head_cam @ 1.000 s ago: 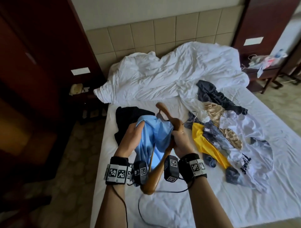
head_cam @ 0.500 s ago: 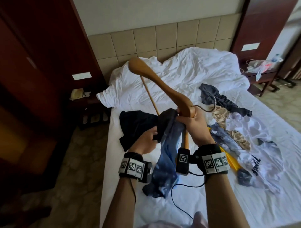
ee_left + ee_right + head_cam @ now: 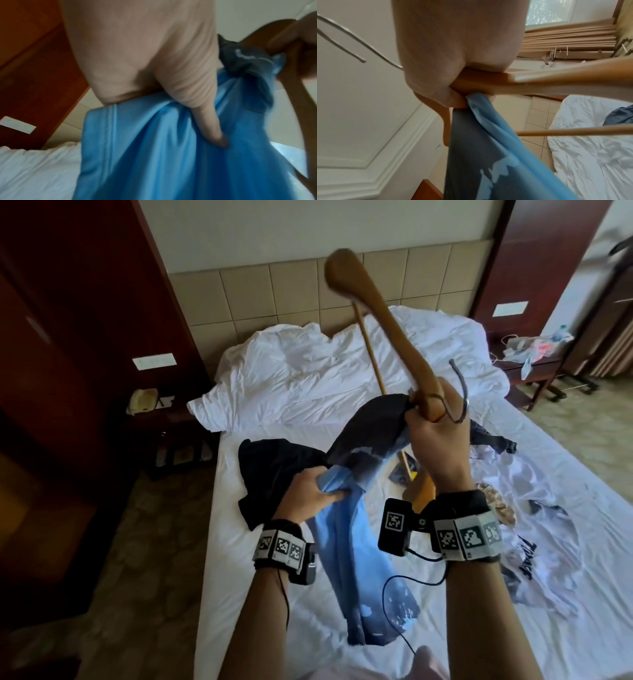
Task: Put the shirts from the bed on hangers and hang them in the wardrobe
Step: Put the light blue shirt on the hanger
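A wooden hanger (image 3: 383,316) with a metal hook (image 3: 460,392) is held up over the bed, tilted, one arm pointing up and away. My right hand (image 3: 435,422) grips it at the neck (image 3: 484,82) together with the dark collar end of a blue shirt (image 3: 346,535). The shirt (image 3: 488,148) hangs down from that hand. My left hand (image 3: 311,491) clutches a bunch of its light blue cloth (image 3: 154,148) lower down, fingers curled into it (image 3: 212,135). Several more shirts (image 3: 548,525) lie on the bed's right half, and a black one (image 3: 274,470) lies left.
A crumpled white duvet (image 3: 325,371) covers the head of the bed (image 3: 479,628). Dark wooden wardrobe panels (image 3: 78,337) stand at the left, with a bedside table and phone (image 3: 144,400). Another bedside table with clutter (image 3: 534,354) stands at the right. Tiled floor (image 3: 154,542) runs alongside.
My right hand has lifted the hanger higher and more upright. The shirt has unfurled and hangs longer, its light blue side showing. My left hand has dropped lower along the cloth.
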Tool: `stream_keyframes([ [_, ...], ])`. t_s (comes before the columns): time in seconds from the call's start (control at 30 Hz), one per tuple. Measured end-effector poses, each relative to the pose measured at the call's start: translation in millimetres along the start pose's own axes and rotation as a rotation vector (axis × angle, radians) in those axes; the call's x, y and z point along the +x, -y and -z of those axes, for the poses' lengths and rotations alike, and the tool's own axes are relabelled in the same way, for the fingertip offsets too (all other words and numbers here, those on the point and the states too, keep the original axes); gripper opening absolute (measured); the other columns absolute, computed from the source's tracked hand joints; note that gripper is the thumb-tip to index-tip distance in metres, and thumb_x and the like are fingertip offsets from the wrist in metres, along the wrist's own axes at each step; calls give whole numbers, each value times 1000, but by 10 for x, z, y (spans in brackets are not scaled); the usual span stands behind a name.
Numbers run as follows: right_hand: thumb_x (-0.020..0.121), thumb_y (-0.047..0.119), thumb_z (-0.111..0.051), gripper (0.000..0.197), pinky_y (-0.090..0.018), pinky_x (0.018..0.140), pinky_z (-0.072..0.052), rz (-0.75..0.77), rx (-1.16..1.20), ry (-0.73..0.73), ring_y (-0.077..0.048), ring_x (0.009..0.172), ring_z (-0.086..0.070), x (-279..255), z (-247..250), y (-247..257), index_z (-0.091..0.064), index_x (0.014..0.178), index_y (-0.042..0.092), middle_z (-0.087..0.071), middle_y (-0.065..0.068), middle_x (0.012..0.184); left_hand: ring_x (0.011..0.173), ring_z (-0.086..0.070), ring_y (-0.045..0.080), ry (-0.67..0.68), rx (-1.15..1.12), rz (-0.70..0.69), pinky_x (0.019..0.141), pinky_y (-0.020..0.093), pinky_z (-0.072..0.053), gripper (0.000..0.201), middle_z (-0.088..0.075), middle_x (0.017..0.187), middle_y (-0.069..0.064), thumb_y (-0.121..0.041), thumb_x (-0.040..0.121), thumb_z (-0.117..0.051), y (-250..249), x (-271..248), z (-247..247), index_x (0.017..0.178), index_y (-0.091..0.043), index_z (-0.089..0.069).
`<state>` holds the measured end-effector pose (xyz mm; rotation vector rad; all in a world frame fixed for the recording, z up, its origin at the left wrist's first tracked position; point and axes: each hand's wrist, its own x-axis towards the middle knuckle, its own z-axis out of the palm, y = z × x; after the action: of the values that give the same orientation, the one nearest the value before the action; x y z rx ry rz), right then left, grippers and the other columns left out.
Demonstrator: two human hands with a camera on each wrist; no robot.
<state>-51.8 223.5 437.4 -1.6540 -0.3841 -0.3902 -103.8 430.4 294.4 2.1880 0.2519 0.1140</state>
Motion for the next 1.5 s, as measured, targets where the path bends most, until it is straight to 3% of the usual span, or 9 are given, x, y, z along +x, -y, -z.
stream_keyframes([
  [0.23, 79, -1, -55, 10, -32, 62, -46, -88, 27, -135, -14, 63, -53, 279, -11, -288, -58, 89, 2, -57, -10, 72, 84, -71, 21, 81, 360, 316, 75, 33, -57, 25, -73, 91, 3, -31, 82, -82, 329, 72, 352, 99, -15, -74],
  [0.4, 79, 2, -54, 9, -38, 64, -43, -147, -48, -99, -24, 69, -49, 393, -135, -523, -57, 87, 3, -57, -22, 77, 72, -61, 22, -130, 185, 317, 61, 30, -43, 22, -62, 71, 3, -25, 92, -72, 240, 64, 545, 83, -6, -66],
  [0.53, 92, 7, -59, 5, -37, 65, -35, -223, -234, -60, -26, 75, -50, 425, -198, -745, -58, 96, 10, -57, -8, 82, 62, -50, 18, -134, 146, 340, 45, 20, -31, 21, -55, 64, 2, -18, 95, -62, -11, -5, 703, 82, -1, -63],
  [0.63, 98, 21, -65, 17, -34, 72, -36, -282, -266, -12, -29, 85, -57, 404, -271, -861, -58, 108, 9, -61, -9, 94, 65, -48, 17, -145, 26, 405, 55, 28, -33, 21, -53, 69, 4, -20, 96, -57, -211, -52, 742, 82, -5, -64],
  [0.87, 91, 33, -82, 33, -42, 68, -64, -384, 0, 205, -22, 72, -77, 227, -410, -802, -68, 100, 4, -79, -8, 82, 76, -46, 17, -328, -266, 291, 67, 34, -34, 11, -46, 79, 7, -11, 91, -49, -662, -181, 805, 82, -13, -55],
  [1.0, 88, 23, -86, 36, -27, 63, -60, -367, 185, 391, -20, 73, -77, 119, -598, -608, -73, 99, -9, -78, -18, 86, 68, -50, 18, -387, -314, 314, 61, 31, -41, 19, -52, 76, 7, -11, 96, -49, -800, -159, 875, 80, -5, -57],
  [1.2, 84, 8, -88, 20, -34, 75, -60, -237, 269, 644, -14, 76, -71, -32, -829, -450, -77, 97, -2, -79, -14, 89, 71, -57, 22, -512, -382, 246, 62, 34, -40, 21, -59, 78, 15, -12, 97, -53, -889, -195, 939, 92, 1, -69],
  [1.33, 85, 7, -87, 24, -29, 75, -54, -192, 282, 704, -10, 78, -67, -114, -978, -401, -67, 99, 5, -71, 5, 83, 75, -58, 22, -474, -484, 208, 67, 38, -43, 39, -60, 78, 18, -28, 89, -65, -917, -178, 944, 98, 10, -64],
  [1.5, 83, 26, -74, 28, -41, 69, -49, -102, 218, 671, -12, 75, -55, -165, -1120, -406, -61, 97, 5, -63, -5, 78, 70, -65, 8, -421, -450, 129, 61, 21, -49, 5, -69, 77, 5, -4, 93, -70, -856, -230, 1033, 91, -1, -66],
])
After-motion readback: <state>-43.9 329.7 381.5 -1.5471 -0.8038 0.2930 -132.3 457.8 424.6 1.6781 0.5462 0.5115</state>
